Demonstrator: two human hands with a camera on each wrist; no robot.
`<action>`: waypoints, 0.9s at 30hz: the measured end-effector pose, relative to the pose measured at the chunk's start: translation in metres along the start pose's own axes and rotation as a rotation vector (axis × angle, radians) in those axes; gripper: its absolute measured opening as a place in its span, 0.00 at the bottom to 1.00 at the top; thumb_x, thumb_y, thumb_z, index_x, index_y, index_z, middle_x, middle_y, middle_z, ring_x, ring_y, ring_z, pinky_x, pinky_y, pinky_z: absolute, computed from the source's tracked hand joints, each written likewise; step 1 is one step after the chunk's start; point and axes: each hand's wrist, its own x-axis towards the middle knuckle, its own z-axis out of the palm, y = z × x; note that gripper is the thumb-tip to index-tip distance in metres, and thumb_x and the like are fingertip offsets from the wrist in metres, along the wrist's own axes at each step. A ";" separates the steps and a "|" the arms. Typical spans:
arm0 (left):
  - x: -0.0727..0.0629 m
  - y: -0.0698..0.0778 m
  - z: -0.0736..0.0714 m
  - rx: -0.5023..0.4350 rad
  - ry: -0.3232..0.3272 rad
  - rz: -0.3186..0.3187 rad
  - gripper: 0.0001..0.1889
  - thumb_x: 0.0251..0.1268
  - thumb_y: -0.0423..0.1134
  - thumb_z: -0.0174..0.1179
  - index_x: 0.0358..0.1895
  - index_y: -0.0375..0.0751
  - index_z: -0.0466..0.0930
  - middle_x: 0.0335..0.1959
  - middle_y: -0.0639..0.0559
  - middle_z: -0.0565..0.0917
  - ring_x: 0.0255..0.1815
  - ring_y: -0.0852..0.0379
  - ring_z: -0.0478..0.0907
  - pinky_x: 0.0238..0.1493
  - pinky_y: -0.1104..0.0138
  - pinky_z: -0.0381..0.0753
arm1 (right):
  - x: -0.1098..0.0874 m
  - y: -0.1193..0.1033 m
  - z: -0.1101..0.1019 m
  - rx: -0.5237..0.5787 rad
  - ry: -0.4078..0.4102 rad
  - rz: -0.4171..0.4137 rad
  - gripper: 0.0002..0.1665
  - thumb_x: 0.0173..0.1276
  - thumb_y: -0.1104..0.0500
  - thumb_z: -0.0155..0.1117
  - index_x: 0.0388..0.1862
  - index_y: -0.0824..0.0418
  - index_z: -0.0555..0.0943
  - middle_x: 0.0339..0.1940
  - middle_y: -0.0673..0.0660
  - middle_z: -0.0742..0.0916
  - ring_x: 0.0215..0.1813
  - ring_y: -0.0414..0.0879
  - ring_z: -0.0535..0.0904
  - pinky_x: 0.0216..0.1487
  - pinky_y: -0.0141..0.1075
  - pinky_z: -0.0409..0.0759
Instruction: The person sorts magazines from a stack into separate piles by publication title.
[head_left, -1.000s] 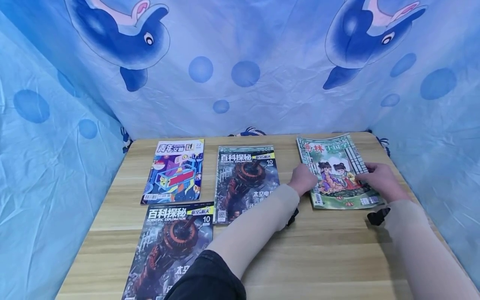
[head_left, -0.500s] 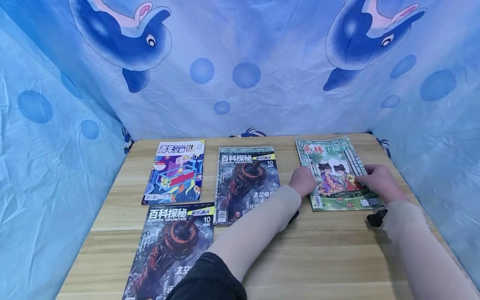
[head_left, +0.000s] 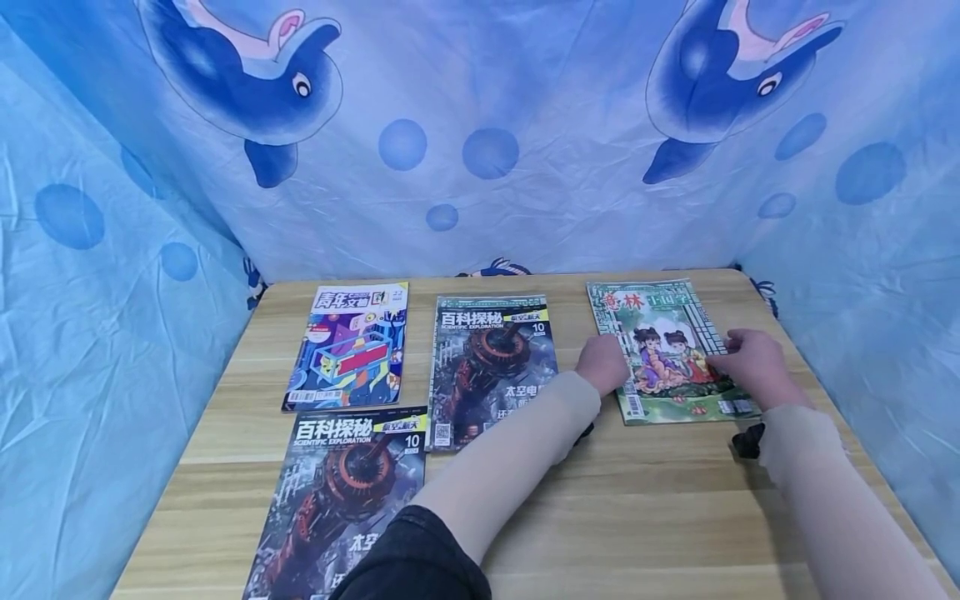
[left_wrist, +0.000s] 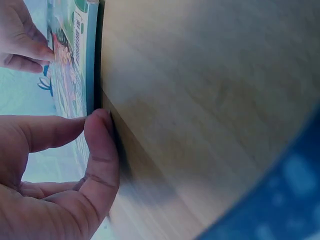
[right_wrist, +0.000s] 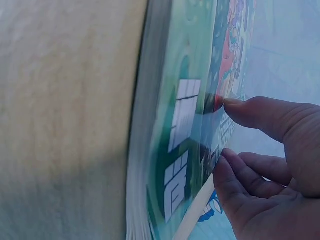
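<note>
Wooden tabletop (head_left: 645, 517); green magazine (head_left: 667, 354) nudged slightly leftward between the fingers (right_wrist: 227, 182).
Left hand (head_left: 603, 363) and right hand (head_left: 763, 367) pinch opposite edges, narrowly parted; likely fine positioning.

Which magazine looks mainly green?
The rightmost magazine, between the left hand and right hand; the central magazine and front-left magazine are dark, the back-left magazine multicoloured.

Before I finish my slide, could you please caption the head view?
Left hand and right hand hold opposite edges of a green magazine.
</note>
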 end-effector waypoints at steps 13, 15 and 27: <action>-0.008 -0.012 -0.007 -0.062 0.011 0.092 0.12 0.61 0.30 0.65 0.20 0.42 0.77 0.20 0.52 0.77 0.19 0.57 0.72 0.18 0.68 0.73 | -0.009 -0.005 0.000 -0.003 0.013 -0.026 0.52 0.70 0.52 0.69 0.76 0.80 0.52 0.65 0.82 0.70 0.66 0.76 0.66 0.63 0.67 0.67; -0.011 -0.015 -0.009 -0.077 0.015 0.104 0.13 0.60 0.30 0.65 0.19 0.43 0.76 0.19 0.52 0.76 0.17 0.58 0.71 0.16 0.68 0.72 | -0.013 -0.009 0.001 0.002 0.022 -0.054 0.53 0.70 0.51 0.69 0.76 0.80 0.52 0.65 0.82 0.70 0.65 0.76 0.66 0.62 0.67 0.68; -0.044 -0.024 -0.044 -0.314 0.078 0.153 0.14 0.69 0.37 0.63 0.51 0.31 0.80 0.40 0.44 0.85 0.17 0.58 0.73 0.23 0.69 0.77 | -0.044 -0.056 0.004 0.164 0.064 -0.183 0.58 0.71 0.34 0.63 0.79 0.74 0.55 0.68 0.78 0.71 0.67 0.73 0.67 0.60 0.64 0.72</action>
